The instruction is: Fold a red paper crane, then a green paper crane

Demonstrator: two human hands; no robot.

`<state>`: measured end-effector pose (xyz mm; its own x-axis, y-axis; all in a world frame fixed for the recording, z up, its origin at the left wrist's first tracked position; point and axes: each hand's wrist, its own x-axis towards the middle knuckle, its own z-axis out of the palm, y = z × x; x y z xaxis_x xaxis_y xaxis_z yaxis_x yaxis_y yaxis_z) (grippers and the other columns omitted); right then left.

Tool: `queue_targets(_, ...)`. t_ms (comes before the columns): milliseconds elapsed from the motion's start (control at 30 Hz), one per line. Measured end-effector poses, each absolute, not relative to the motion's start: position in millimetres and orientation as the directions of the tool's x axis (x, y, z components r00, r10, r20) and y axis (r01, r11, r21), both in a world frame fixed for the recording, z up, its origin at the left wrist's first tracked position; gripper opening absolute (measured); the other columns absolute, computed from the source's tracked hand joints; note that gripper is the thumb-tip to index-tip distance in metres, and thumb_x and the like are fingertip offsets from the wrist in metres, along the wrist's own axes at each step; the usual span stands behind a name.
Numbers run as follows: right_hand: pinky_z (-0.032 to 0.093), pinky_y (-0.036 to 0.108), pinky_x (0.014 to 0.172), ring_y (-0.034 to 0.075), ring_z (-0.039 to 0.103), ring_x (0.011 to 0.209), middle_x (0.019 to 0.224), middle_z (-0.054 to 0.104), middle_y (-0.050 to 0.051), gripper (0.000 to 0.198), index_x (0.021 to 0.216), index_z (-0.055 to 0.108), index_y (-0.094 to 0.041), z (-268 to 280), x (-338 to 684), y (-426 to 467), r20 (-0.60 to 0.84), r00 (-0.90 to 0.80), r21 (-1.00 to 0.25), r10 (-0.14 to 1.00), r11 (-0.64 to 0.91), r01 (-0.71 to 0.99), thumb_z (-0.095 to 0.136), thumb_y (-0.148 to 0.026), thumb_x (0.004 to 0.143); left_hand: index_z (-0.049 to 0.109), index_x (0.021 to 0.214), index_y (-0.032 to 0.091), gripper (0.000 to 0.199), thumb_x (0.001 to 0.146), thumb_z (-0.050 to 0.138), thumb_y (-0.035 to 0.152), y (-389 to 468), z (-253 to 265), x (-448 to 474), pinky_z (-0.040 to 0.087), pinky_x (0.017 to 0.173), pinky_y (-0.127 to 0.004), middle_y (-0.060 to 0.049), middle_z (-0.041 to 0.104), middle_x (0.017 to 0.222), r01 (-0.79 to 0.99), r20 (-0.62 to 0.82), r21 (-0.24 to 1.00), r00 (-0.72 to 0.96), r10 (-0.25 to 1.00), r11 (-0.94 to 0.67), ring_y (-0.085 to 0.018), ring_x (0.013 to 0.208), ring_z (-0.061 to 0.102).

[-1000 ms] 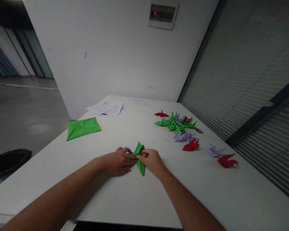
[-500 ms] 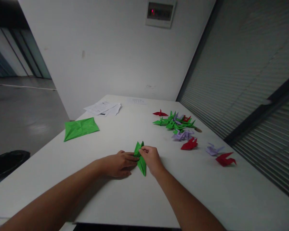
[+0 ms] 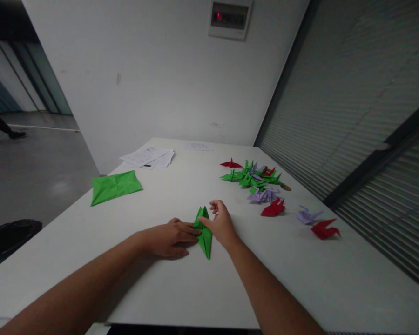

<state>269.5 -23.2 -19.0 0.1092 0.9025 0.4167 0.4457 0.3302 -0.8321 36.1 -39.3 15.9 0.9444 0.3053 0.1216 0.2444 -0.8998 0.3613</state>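
Note:
A green folded paper [image 3: 205,237], shaped like a narrow diamond with a split far end, lies on the white table in front of me. My left hand [image 3: 174,238] rests flat on the table with its fingers stretched out, the fingertips on the paper's left edge. My right hand [image 3: 220,224] is at the paper's right side. Its thumb lies on the upper part of the paper, while the other fingers are raised and curled apart from the thumb.
A heap of green, purple and red paper cranes [image 3: 251,177] lies at the back right, with a red crane [image 3: 325,229] nearer. A creased green sheet [image 3: 117,187] and printed papers [image 3: 148,157] lie left. A black bin [image 3: 12,238] stands beyond the table [image 3: 181,293].
My right fingers have opened away from the thumb, letting go of the paper's upper flap, which now lies flatter. My left hand stays put. A person's leg has appeared at the far left.

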Motion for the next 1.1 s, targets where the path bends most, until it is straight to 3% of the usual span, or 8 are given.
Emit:
queue_targets(67,0.047,0.029,0.07,0.02,0.059,0.084,0.095,0.068,0.005,0.041,0.1,0.065,-0.018,-20,272,-21,0.36,0.004,-0.851,0.933,0.327,0.411,0.079,-0.032,0.064,0.059,0.14,0.025,0.046,0.096,0.062,0.035,-39,16,35,0.038,0.111,-0.046,-0.013,0.059,0.147,0.232,0.122,0.381,0.947,0.297,-0.895,-0.034,0.144,0.045)
queue_targets(167,0.046,0.027,0.064,0.017,0.059,0.071,0.077,0.066,0.001,0.02,0.083,0.066,-0.018,-22,274,-17,0.265,-0.131,-0.898,0.955,0.294,0.327,0.072,-0.033,0.073,0.061,0.138,0.027,0.044,0.096,0.063,0.036,-38,15,34,0.036,0.111,-0.047,-0.012,0.062,0.144,0.22,0.131,0.395,0.947,0.292,-0.892,-0.034,0.143,0.046)
queue_targets(300,0.043,0.025,0.058,0.015,0.055,0.062,0.066,0.061,-0.002,0.019,0.074,0.063,-0.017,-27,275,-12,0.252,-0.093,-0.92,0.963,0.269,0.287,0.071,-0.034,0.073,0.063,0.136,0.03,0.042,0.094,0.064,0.039,-38,16,33,0.033,0.111,-0.05,-0.009,0.065,0.139,0.267,0.143,0.363,0.931,0.337,-0.893,-0.037,0.144,0.042)
queue_targets(400,0.043,0.025,0.058,0.015,0.056,0.063,0.068,0.061,-0.001,0.02,0.08,0.066,-0.016,-30,276,-10,0.242,-0.052,-0.934,0.969,0.247,0.257,0.072,-0.033,0.071,0.063,0.135,0.029,0.042,0.094,0.064,0.04,-40,18,33,0.032,0.112,-0.051,-0.009,0.067,0.136,0.302,0.141,0.343,0.92,0.366,-0.89,-0.037,0.139,0.045)
queue_targets(500,0.042,0.025,0.057,0.015,0.054,0.061,0.068,0.058,-0.003,0.039,0.103,0.07,-0.013,-31,279,-9,0.237,-0.024,-0.933,0.971,0.234,0.275,0.073,-0.032,0.07,0.061,0.137,0.028,0.045,0.094,0.064,0.038,-42,19,35,0.033,0.111,-0.049,-0.009,0.067,0.134,0.301,0.143,0.339,0.92,0.365,-0.891,-0.035,0.133,0.049)
queue_targets(633,0.041,0.025,0.058,0.014,0.049,0.06,0.068,0.053,-0.006,0.052,0.121,0.068,-0.014,-29,284,-10,0.282,-0.021,-0.858,0.959,0.261,0.442,0.074,-0.027,0.071,0.056,0.143,0.029,0.054,0.091,0.068,0.035,-45,17,37,0.034,0.113,-0.05,-0.01,0.066,0.133,0.304,0.151,0.315,0.919,0.363,-0.899,-0.035,0.132,0.049)
queue_targets(833,0.042,0.026,0.062,0.015,0.052,0.064,0.071,0.058,-0.004,0.04,0.113,0.072,-0.017,-28,289,-9,0.263,-0.081,-0.712,0.961,0.25,0.656,0.077,-0.021,0.074,0.063,0.136,0.028,0.046,0.092,0.066,0.04,-46,14,36,0.037,0.114,-0.052,-0.012,0.063,0.133,0.285,0.163,0.264,0.928,0.334,-0.921,-0.037,0.133,0.049)
queue_targets(1100,0.049,0.04,0.094,0.027,0.06,0.099,0.1,0.067,0.01,0.029,0.107,0.075,-0.017,-24,288,-13,0.461,-0.144,-0.493,0.876,0.387,0.779,0.076,-0.016,0.079,0.066,0.129,0.019,0.046,0.095,0.062,0.049,-48,9,40,0.039,0.117,-0.051,-0.02,0.051,0.152,0.254,0.199,0.281,0.928,0.315,-0.925,-0.037,0.139,0.05)
